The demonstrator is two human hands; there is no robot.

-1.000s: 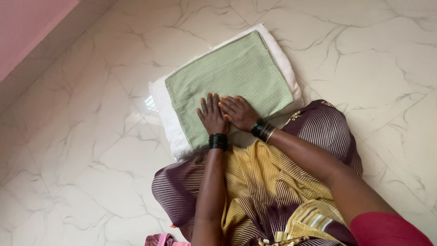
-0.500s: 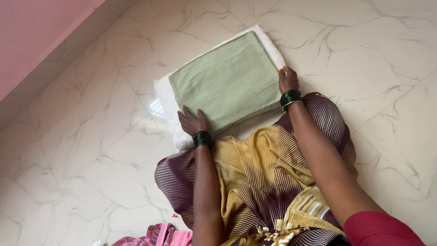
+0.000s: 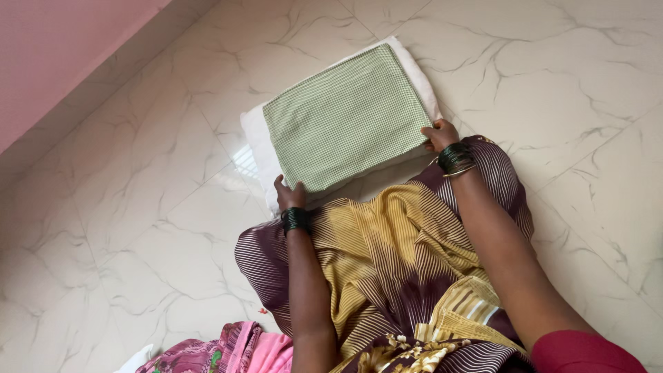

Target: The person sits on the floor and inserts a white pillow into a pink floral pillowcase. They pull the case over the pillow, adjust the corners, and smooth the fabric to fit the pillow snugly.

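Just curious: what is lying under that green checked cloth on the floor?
Under the green checked cloth lies a white pillow, its edges showing on the far and left sides. Its middle is covered, and the marble floor beneath it is hidden.

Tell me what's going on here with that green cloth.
A person sits on the marble floor with a folded green checked cloth lying on a white pillow in front of their lap. The left hand grips the cloth's near left corner, and the right hand holds its near right corner. Both wrists wear dark bangles. A pink patterned fabric lies by the person's knee.
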